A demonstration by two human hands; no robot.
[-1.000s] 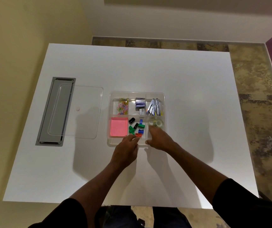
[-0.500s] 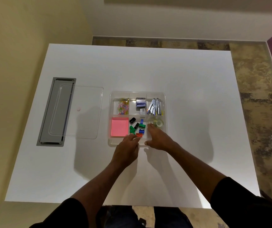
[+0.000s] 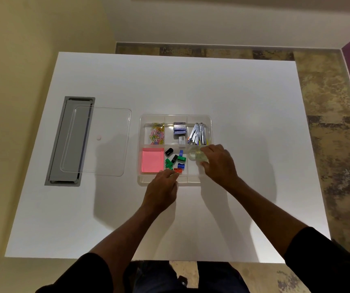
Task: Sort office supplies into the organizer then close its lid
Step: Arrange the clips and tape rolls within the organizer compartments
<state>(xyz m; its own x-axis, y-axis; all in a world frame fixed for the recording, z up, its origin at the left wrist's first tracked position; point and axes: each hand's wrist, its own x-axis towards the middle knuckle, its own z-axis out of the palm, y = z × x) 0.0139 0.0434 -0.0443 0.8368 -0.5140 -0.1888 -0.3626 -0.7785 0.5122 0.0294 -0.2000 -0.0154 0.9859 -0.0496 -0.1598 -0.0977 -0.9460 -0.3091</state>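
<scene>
At the near edge of the organizer [image 3: 175, 118] on the white tabletop [image 3: 244, 102], the left hand [image 3: 161, 187] rests on the front rim with its fingers [image 3: 173, 175] curled close together by the red clip [image 3: 178, 170], though I cannot tell whether they pinch anything, while the right hand [image 3: 217, 163] reaches into the near right compartment, fingers closed around the tape roll [image 3: 196, 155]. Beyond them lie pink notes [image 3: 152, 162] and coloured clips [image 3: 175, 159] in the near row, then paper clips [image 3: 157, 134], staple boxes [image 3: 179, 128] and staplers [image 3: 197, 133] in the far row. The clear lid [image 3: 98, 142] lies off to the left, apart from the organizer, partly over a grey panel [image 3: 64, 142].
</scene>
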